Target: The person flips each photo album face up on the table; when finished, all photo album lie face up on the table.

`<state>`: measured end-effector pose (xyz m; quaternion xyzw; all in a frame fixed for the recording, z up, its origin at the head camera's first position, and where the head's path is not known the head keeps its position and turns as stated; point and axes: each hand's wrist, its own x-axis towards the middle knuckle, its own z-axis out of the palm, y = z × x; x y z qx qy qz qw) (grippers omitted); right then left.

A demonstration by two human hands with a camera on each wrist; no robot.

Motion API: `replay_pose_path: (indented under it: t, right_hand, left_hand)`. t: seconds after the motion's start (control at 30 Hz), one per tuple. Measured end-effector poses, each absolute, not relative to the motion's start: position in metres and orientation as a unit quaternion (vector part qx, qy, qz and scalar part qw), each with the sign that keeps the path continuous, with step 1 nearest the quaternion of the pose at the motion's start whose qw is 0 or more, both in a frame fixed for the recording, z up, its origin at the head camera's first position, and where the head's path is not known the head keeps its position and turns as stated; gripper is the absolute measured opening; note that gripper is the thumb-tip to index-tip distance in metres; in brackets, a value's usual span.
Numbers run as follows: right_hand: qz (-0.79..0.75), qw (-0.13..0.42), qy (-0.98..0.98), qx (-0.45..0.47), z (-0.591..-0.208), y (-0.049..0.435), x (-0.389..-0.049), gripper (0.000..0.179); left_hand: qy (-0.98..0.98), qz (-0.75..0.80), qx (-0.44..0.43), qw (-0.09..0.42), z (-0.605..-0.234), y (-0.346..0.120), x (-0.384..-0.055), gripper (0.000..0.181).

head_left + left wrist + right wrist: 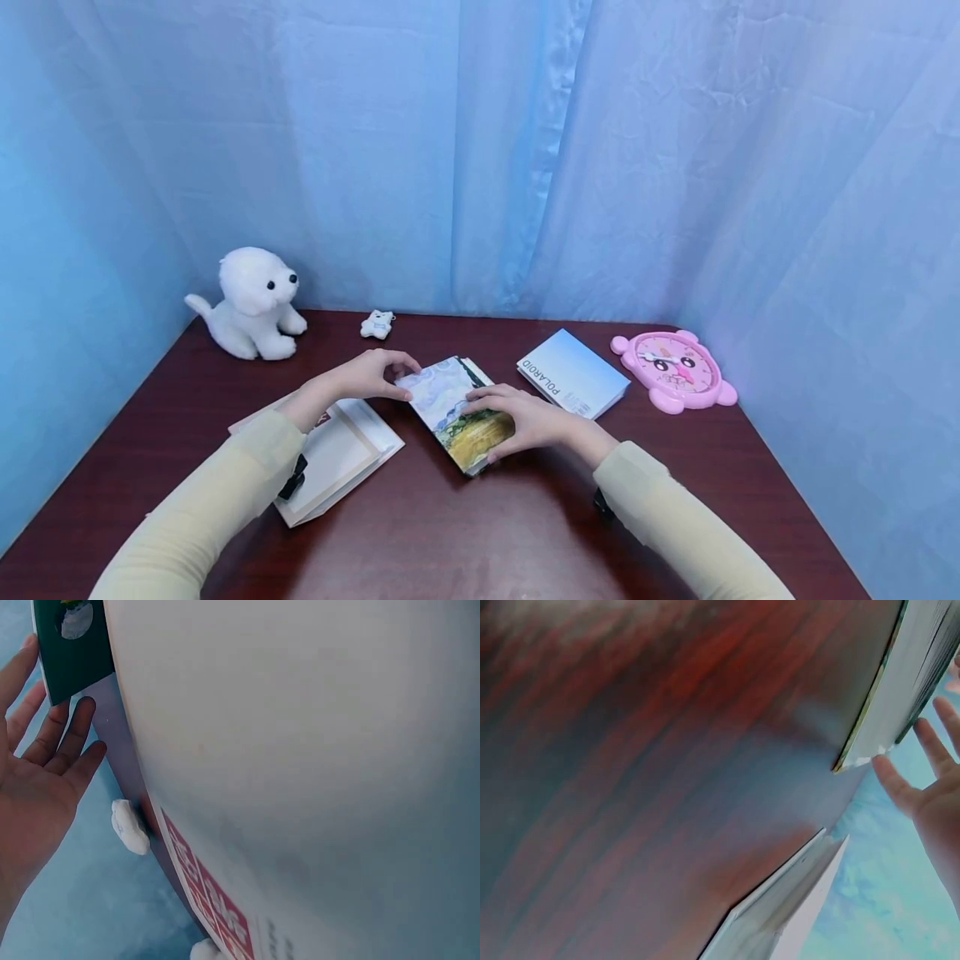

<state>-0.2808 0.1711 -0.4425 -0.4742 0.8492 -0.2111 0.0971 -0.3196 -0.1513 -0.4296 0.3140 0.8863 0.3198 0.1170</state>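
A thick book (438, 400) with a painted landscape cover lies at the table's middle, turned at an angle. My left hand (367, 375) holds its far left corner, thumb at one edge and fingers at the other. In the left wrist view, the thumb meets the top edge of a green side (82, 656) with a pale oval. My right hand (528, 417) grips the opposite side, fingers over the cover and thumb low at the near right corner. The right wrist view shows the white page edges (900, 697) beside that thumb.
A cream book (333, 458) with a red label lies partly under my left forearm. Right of the painted book is a blue-white POLAROID album (573, 375); beyond it, a pink clock (675, 371). A white plush dog (255, 304) and small bear figure (377, 325) sit at the back left.
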Motion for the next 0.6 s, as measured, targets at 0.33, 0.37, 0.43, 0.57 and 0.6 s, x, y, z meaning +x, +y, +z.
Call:
replay_pose_path:
  t: [0.33,0.37,0.43,0.57,0.6]
  right_hand:
    - [-0.199,0.101,0.853,-0.472,-0.443,0.181,-0.285,0.056]
    - [-0.2,0.104,0.853,-0.471,-0.442,0.182,-0.285,0.055]
    - [-0.202,0.108,0.852,-0.47,-0.442,0.182,-0.285,0.053]
    - [-0.206,0.112,0.852,-0.468,-0.443,0.183,-0.284,0.052]
    - [-0.205,0.111,0.852,-0.469,-0.443,0.183,-0.284,0.052]
  left_hand:
    - [0.885,0.292,0.329,0.156,-0.425,-0.156,-0.317,0.047]
    - [0.885,0.287,0.33,0.157,-0.424,-0.156,-0.317,0.048]
    - [0.888,0.279,0.331,0.16,-0.424,-0.156,-0.316,0.049]
    - [0.889,0.267,0.338,0.157,-0.426,-0.157,-0.316,0.05]
    - [0.889,0.264,0.341,0.155,-0.425,-0.156,-0.316,0.05]
